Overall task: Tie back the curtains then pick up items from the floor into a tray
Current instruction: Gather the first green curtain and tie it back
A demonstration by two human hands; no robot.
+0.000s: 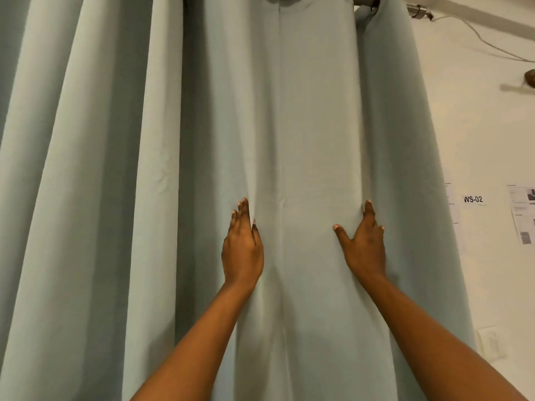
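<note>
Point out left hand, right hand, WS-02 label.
left hand [242, 250]: head view, back of the hand, flat on the curtain.
right hand [365, 247]: head view, back of the hand, fingers straight on the curtain.
WS-02 label [473, 199]: head view, on the printed text.

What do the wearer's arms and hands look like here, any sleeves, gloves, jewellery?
Both forearms are bare as far as the frame shows: no sleeves in view. The left hand and right hand are ungloved, with no rings, watch or bracelets visible at fingers or wrists. Fingernails look short and pale, without obvious coloured polish. No cables, straps or markings on either arm.
</note>
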